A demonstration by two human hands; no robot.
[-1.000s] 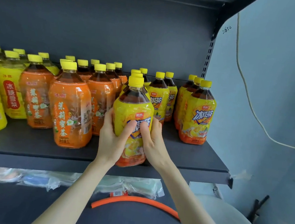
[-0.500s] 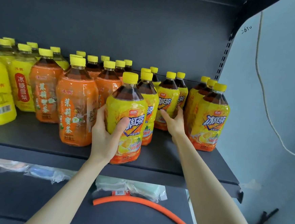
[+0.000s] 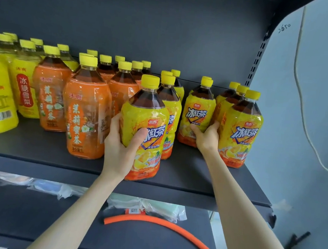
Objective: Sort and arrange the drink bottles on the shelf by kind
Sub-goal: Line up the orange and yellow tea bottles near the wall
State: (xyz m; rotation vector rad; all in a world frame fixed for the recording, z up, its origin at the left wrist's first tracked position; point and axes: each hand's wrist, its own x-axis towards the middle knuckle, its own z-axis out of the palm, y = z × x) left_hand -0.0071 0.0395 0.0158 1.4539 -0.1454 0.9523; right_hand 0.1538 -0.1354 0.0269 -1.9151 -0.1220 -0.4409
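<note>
My left hand (image 3: 121, 146) grips a yellow-labelled iced black tea bottle (image 3: 147, 111) standing near the front edge of the dark shelf (image 3: 39, 152). My right hand (image 3: 207, 137) wraps the lower part of another iced tea bottle (image 3: 198, 111) further back and to the right. More iced tea bottles (image 3: 241, 128) stand in a row at the far right. Orange-labelled jasmine tea bottles (image 3: 85, 114) are grouped left of centre. Pale yellow pear drink bottles (image 3: 24, 85) stand at the far left.
The shelf's right upright (image 3: 258, 59) and a light blue wall with a hanging cable (image 3: 304, 123) bound the right side. On the lower shelf lie an orange tube (image 3: 157, 223) and plastic-wrapped packages (image 3: 145, 205).
My right hand left the front bottle, reached back right and closed around the lower part of another iced tea bottle. The left hand keeps hold of the front bottle.
</note>
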